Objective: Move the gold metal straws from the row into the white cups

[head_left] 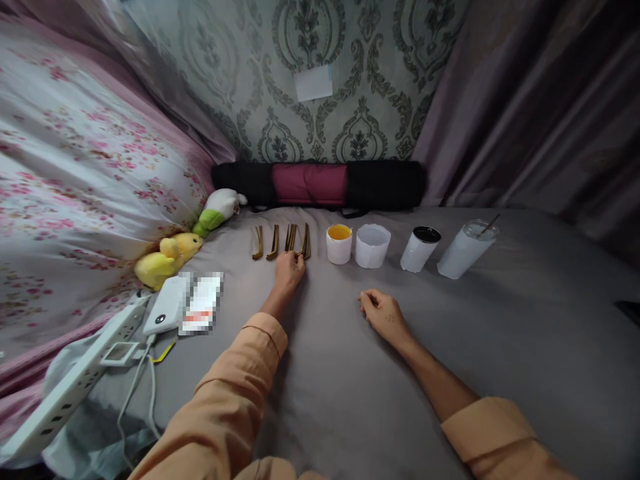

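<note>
My left hand [290,270] reaches forward with its fingers closed at the near ends of thin brown-gold sticks [290,237]. The fingertips are partly hidden from me, but a stick appears to be between them. More of these sticks lie in small groups to the left, one a stick bundle [273,242], and another group [307,241] is just to the right. My right hand [383,313] is held over the grey sheet with its fingers curled together and nothing visible in them. In front of it stand a white cup with an orange inside [339,250] and a wider white cup [373,252].
Farther right are a white can with a dark inside [417,257] and a tilted-looking clear-topped cup [457,260] holding one brown stick [490,223]. A black and maroon roll [310,183] lies along the wall. At left are plush toys [160,263], a power bank [167,307] and a power strip [75,387].
</note>
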Demonstrator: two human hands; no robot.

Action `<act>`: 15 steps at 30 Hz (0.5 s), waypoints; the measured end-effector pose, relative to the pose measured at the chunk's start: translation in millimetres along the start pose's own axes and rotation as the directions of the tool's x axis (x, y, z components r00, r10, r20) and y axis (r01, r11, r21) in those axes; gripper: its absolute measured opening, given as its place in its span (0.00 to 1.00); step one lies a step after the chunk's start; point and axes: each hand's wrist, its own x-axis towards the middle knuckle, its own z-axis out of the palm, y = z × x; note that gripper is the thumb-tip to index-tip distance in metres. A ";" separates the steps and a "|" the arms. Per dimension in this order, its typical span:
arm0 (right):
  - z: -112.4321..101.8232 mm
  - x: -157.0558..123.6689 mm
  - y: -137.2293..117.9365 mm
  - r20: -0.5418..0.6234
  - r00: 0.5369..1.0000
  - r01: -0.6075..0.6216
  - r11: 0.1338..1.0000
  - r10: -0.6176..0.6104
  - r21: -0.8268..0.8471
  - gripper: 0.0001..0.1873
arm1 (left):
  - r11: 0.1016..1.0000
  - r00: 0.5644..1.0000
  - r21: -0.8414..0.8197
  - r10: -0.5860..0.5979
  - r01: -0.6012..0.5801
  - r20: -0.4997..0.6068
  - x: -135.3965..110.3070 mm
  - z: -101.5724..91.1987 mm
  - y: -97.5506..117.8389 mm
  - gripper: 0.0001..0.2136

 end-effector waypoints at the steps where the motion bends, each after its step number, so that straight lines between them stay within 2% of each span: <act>1: -0.2 -0.1 -0.6 0.002 1.000 0.000 1.000 0.000 -0.004 0.18 | 1.000 1.000 -0.009 -0.004 0.004 0.001 0.2 -0.1 -0.5 0.13; 15: -0.3 0.5 1.0 -0.005 1.000 -0.008 1.000 0.008 -0.013 0.18 | 0.998 0.998 -0.048 -0.032 0.034 0.045 2.1 -2.4 0.3 0.15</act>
